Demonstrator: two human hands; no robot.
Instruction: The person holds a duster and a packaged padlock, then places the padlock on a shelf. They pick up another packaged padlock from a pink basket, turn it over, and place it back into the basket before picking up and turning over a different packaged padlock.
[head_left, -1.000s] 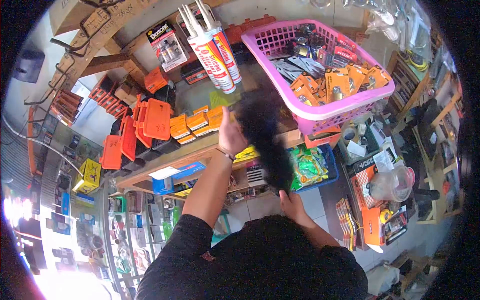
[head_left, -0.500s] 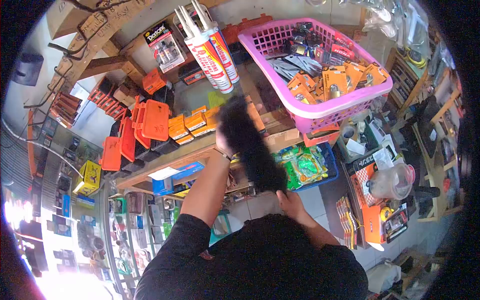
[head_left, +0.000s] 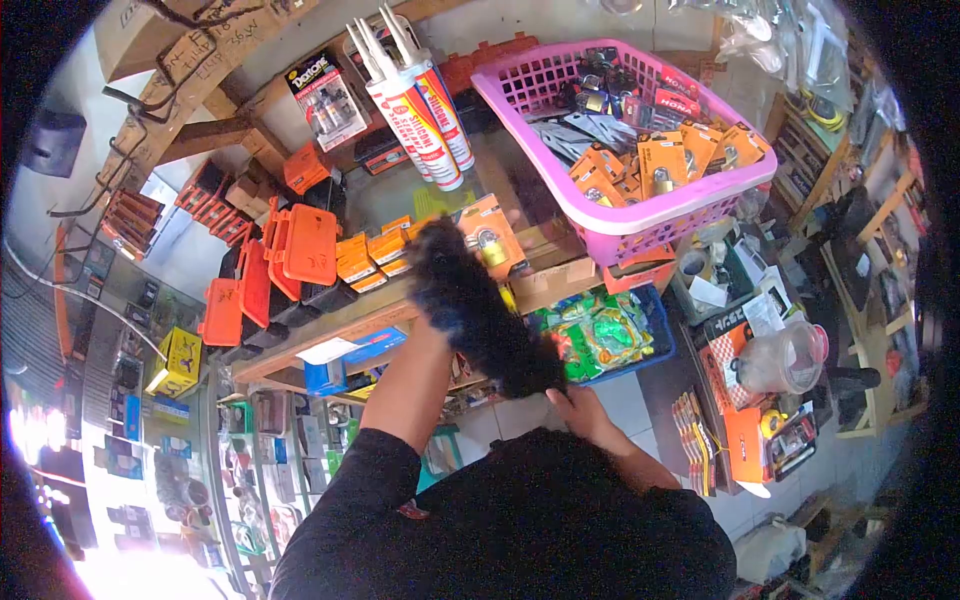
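My right hand (head_left: 580,413) is closed round the lower end of a fluffy black duster (head_left: 485,310), which slants up to the left in front of me. Just past the duster's upper end is a padlock pack (head_left: 494,232), an orange card with a brass padlock on it. My left hand (head_left: 436,325) reaches up behind the duster and holds this pack. Most of its palm and fingers are hidden by the duster, and only fingertips show at the card's right edge.
A pink basket (head_left: 668,205) of carded padlocks stands on the wooden shelf at right. Silicone sealant tubes (head_left: 422,130), small orange boxes (head_left: 358,258) and orange cases (head_left: 302,245) stand along it. Below are green packets (head_left: 600,332) in a blue tray and a clear jar (head_left: 785,360).
The duster's upper end has swung down and left, uncovering the orange card and its padlock. My left hand has shifted slightly left and down; my right hand has moved slightly left.
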